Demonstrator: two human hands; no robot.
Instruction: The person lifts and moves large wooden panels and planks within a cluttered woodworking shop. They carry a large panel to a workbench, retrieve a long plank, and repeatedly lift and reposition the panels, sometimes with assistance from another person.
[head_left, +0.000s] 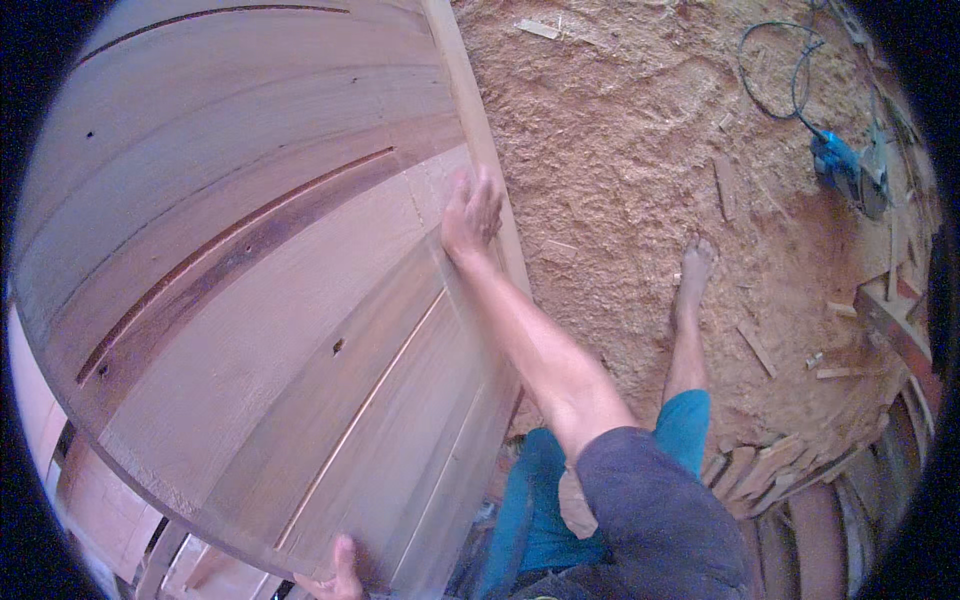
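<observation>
A large wooden panel point(250, 250) made of joined boards fills the left side, with long slots cut in it and a pale strip along its right edge. My right hand point(472, 218) is on that right edge, thumb on the face and fingers bent over the strip. Low in the picture, my left hand point(340, 575) holds the panel's near edge. Its thumb points up over the face, while the lower fingers are partly cut off by the frame. Small dark knots and holes mark the boards.
Sawdust and wood scraps point(620, 130) cover the ground to the right, where my bare foot point(698, 262) stands. A blue corded power tool point(838, 160) lies at the far right, near a timber beam point(900, 330). Offcuts point(765, 470) are piled at the lower right.
</observation>
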